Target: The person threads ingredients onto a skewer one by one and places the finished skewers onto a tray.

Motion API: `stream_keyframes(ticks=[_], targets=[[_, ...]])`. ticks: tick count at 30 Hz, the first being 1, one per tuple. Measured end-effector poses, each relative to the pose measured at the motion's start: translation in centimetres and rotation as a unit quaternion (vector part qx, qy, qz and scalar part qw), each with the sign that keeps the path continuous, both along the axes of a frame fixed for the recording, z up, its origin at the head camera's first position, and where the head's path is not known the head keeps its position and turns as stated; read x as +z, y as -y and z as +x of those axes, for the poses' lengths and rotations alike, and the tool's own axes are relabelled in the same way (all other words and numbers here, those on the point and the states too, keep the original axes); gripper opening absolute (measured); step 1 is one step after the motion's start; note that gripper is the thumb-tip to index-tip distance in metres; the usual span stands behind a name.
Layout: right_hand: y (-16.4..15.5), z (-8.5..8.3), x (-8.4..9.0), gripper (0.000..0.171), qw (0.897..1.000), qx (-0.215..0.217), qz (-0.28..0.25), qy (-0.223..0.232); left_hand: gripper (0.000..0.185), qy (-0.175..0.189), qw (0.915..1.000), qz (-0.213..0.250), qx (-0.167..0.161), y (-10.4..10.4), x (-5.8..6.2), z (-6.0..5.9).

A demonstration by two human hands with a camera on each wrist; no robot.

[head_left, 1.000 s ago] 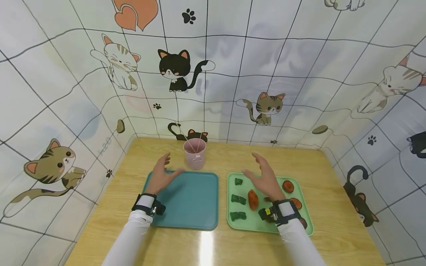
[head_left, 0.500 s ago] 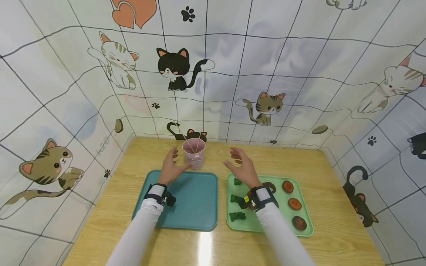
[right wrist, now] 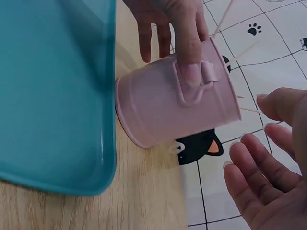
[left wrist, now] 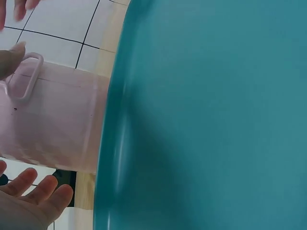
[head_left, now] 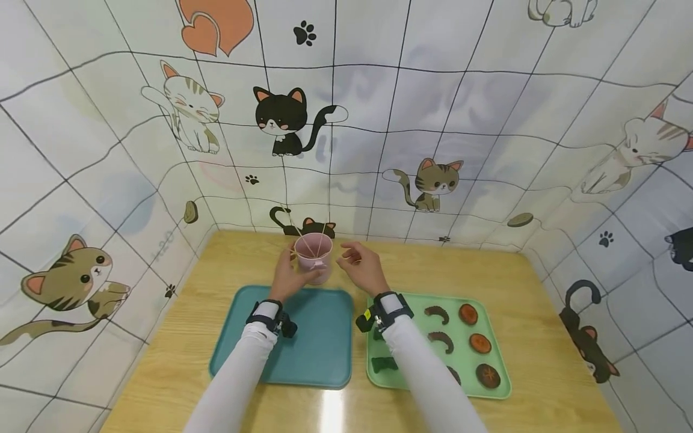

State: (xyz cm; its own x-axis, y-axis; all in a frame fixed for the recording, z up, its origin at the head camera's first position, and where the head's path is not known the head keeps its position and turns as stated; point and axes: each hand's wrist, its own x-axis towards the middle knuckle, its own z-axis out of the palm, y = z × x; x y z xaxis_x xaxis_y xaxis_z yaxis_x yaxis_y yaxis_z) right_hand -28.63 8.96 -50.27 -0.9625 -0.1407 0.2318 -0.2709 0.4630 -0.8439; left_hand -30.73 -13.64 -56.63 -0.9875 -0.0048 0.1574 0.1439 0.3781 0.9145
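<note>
A pink pail [head_left: 325,274] with thin wooden sticks [right wrist: 244,51] rising from it stands at the back of the table, just behind a teal tray [head_left: 308,346]. My left hand [head_left: 284,278] holds the pail from its left side, its thumb lying over the small front handle [right wrist: 188,99] and the fingers partly hidden behind the wall. To the right of the rim is my right hand [head_left: 368,268], apart from the pail, its fingers loosely bent with nothing between them. Its thumb is close to the stick ends in the right wrist view.
At the right lies a green tray [head_left: 467,365] with several round reddish-brown pieces [head_left: 480,343], curved brown pieces [head_left: 441,341] and dark green pieces [head_left: 384,364], partly covered by the right forearm. A cat-printed wall sheet [head_left: 357,150] rises behind the wooden table [head_left: 547,349].
Both hands have moved inward and forward to the pail. The left hand now holds it at the left; the right has come from above the green tray to beside the rim.
</note>
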Motion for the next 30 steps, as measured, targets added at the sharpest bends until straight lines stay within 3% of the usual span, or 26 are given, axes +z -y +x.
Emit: stream_keyframes(ticks=[6,10,17,22,30], targets=[[0.9,-1.0,-0.9,0.034,1.000,-0.006,0.024,-0.010,0.101,-0.013,0.9996,0.022,-0.008,-1.1,-0.2,-0.4],[1.4,-1.4,-1.1,0.029,1.000,-0.018,0.011,-0.021,0.095,-0.018,0.9990,0.033,-0.023,-1.4,0.0,-0.7],[2.9,-1.8,-1.6,0.024,0.999,-0.012,0.020,-0.027,0.091,-0.013,0.9993,0.036,0.004,-0.5,-0.2,-0.4],[3.4,-2.0,-1.5,0.019,0.999,-0.028,0.019,-0.037,0.090,-0.008,0.9998,0.020,-0.004,-0.4,-0.4,-0.6],[3.4,-2.2,-1.0,0.019,0.997,-0.044,0.006,-0.055,0.088,-0.002,0.9995,0.032,0.003,-0.4,-0.6,-0.6]])
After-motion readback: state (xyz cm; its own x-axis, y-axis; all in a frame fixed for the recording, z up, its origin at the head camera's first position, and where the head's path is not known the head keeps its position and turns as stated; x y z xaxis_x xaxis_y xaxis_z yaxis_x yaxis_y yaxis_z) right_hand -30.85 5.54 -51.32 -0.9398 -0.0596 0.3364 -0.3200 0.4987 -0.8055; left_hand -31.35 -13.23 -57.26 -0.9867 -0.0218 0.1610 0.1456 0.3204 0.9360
